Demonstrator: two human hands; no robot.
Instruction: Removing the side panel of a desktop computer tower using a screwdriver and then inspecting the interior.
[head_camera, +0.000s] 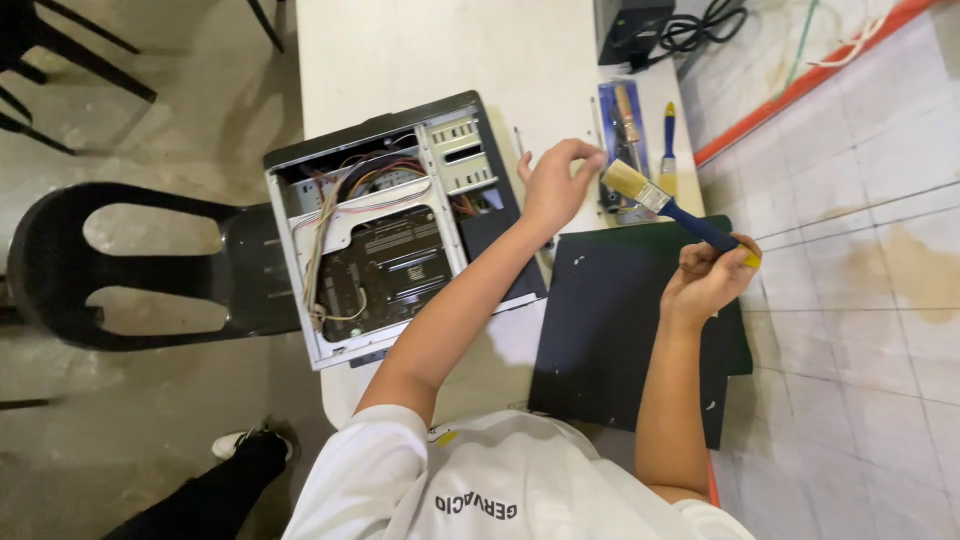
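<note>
My right hand (708, 275) grips the blue handle of a paintbrush (660, 200), its pale bristles pointing up and left. My left hand (555, 180) hovers by those bristles, with the fingertips pinched close to them. An open computer case (390, 225) lies on its side on the white table (400, 50), left of my left arm, showing a dark circuit board and bundled wires. A dark side panel (620, 320) lies flat under my right forearm.
A packaged tool set (622, 125) and a second small brush (668, 150) lie beyond my hands. A black box with cables (635, 30) sits at the table's far end. A black plastic chair (130, 265) stands left of the table. Tiled floor lies to the right.
</note>
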